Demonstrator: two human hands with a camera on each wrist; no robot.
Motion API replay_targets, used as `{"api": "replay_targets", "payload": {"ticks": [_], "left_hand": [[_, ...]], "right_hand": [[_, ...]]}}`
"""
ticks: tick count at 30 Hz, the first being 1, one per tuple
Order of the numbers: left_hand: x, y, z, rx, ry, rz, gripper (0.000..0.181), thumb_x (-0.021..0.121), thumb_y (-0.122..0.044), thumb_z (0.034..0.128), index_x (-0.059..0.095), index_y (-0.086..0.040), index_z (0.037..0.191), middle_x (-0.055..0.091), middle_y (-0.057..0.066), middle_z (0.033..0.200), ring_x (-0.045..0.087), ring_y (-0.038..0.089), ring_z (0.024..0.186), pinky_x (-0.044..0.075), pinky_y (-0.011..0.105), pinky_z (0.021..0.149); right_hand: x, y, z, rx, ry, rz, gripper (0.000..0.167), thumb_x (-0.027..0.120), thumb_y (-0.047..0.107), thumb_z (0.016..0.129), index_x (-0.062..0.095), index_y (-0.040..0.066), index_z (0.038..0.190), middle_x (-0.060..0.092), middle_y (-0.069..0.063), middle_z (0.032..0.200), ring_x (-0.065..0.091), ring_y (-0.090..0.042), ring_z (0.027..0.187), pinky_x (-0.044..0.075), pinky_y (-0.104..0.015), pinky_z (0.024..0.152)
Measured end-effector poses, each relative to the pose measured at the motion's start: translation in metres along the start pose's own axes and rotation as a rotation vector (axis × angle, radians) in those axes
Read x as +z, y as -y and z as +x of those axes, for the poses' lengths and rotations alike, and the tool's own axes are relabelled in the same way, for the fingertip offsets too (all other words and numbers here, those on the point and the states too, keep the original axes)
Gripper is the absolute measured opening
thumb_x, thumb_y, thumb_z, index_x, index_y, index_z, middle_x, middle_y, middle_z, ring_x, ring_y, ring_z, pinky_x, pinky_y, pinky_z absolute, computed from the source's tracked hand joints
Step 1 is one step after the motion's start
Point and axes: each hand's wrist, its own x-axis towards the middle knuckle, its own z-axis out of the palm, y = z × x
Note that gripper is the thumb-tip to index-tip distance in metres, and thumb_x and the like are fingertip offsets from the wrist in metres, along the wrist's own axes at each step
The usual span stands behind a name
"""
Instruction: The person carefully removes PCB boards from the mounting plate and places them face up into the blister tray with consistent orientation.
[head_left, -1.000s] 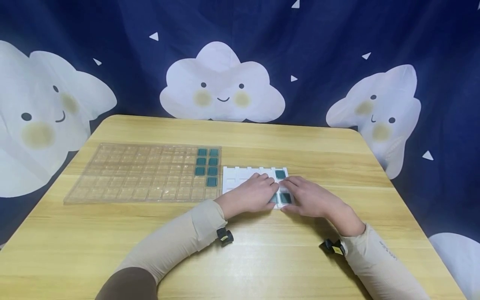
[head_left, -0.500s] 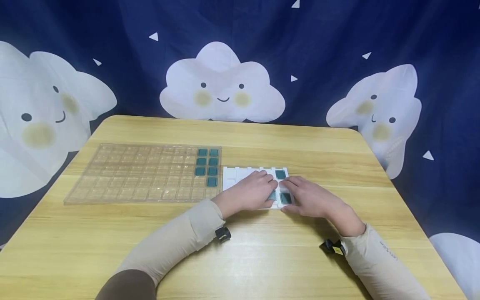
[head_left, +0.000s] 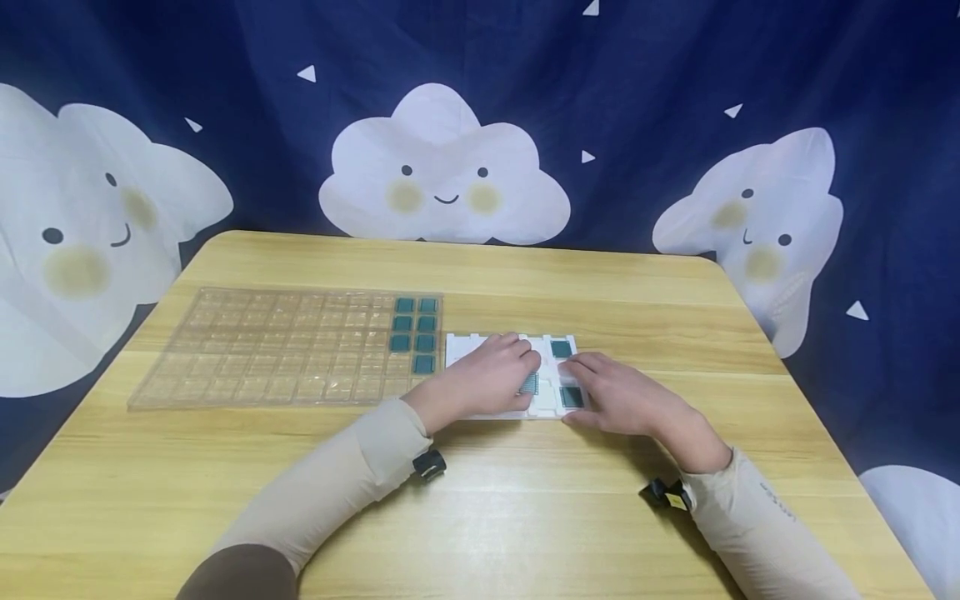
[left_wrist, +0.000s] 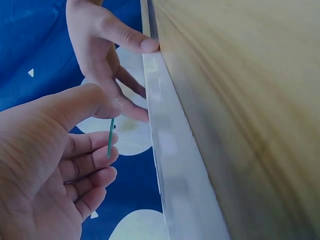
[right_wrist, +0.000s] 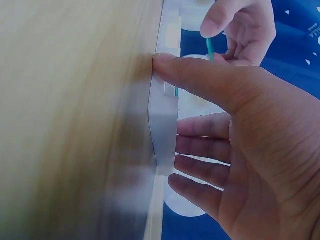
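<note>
My left hand point(head_left: 491, 375) pinches a thin green square chip point(head_left: 531, 383) between thumb and fingers, above the white tray point(head_left: 546, 407). Edge-on in the left wrist view, the same chip point(left_wrist: 110, 137) stands apart from the tray's surface. At the tray's right end, my right hand point(head_left: 626, 396) holds the edge, its thumb at the front corner and its fingers over the side. Two green chips show in the tray's right column: a back chip point(head_left: 560, 348) and a front chip point(head_left: 572, 397). The left hand hides part of the tray's middle.
A large clear plastic tray point(head_left: 292, 350) with many pockets lies left of the white one; several green chips point(head_left: 425, 342) sit in its right columns. Both trays rest on a wooden table point(head_left: 480, 517). Behind hangs a blue curtain point(head_left: 630, 200) with cloud prints.
My left hand has moved left over the white tray, carrying the chip away from the right column. More of the tray between the hands now shows. The right hand has stayed put.
</note>
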Motion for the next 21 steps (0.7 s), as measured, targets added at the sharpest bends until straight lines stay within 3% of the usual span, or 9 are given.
{"api": "replay_targets", "payload": {"ticks": [21], "left_hand": [[-0.018,0.025,-0.037,-0.087,0.012,-0.055,0.04,0.067,-0.036,0.0905,0.063,-0.008,0.119,0.063,0.007,0.119,0.053,0.024,0.115,0.04,0.04,0.102]], "right_hand": [[0.0,0.001,0.0,0.022,0.018,0.011,0.072,0.074,0.044,0.083,0.053,-0.002,0.134,0.054,-0.017,0.131,0.052,-0.033,0.121,0.043,-0.046,0.103]]}}
